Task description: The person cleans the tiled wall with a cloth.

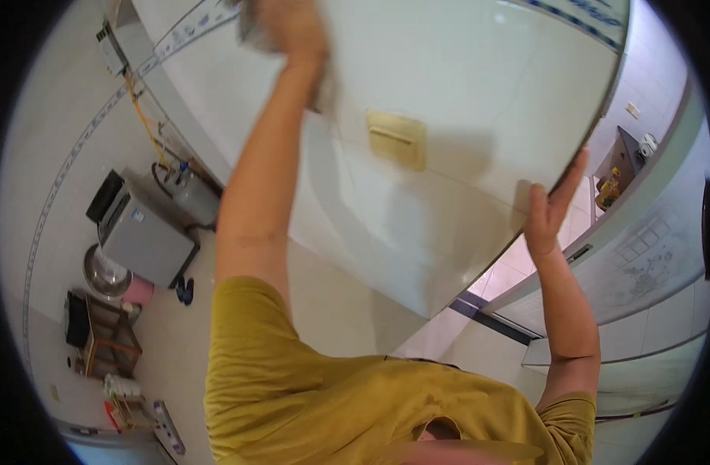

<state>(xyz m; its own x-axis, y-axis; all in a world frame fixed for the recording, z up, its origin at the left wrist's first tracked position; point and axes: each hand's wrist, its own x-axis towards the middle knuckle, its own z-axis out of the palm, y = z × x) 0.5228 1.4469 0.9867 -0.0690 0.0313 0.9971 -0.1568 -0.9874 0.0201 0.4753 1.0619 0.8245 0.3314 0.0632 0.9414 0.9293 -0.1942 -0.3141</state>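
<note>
High up at the top of the view, my left hand (294, 26) is pressed to a white tiled wall (448, 70) and blurred by motion. It holds what looks like a greyish-brown cloth (253, 29), part of which hangs below the wrist. My right hand (546, 218) lies against the wall's right-hand edge at the doorway, fingers pointing up and thumb apart, holding nothing. Between my two arms, a yellowed wall switch plate (396, 139) is set in the tiles. A blue patterned border (587, 20) crosses the wall near the top.
Left of me stand a gas cylinder (197, 195), a grey washing machine (148, 235), a metal basin (106, 272), a pink bucket (138, 290) and a wooden stool (113, 343). Slippers (184, 290) and a power strip (169, 427) lie on the floor. At right is a frosted door (651, 256).
</note>
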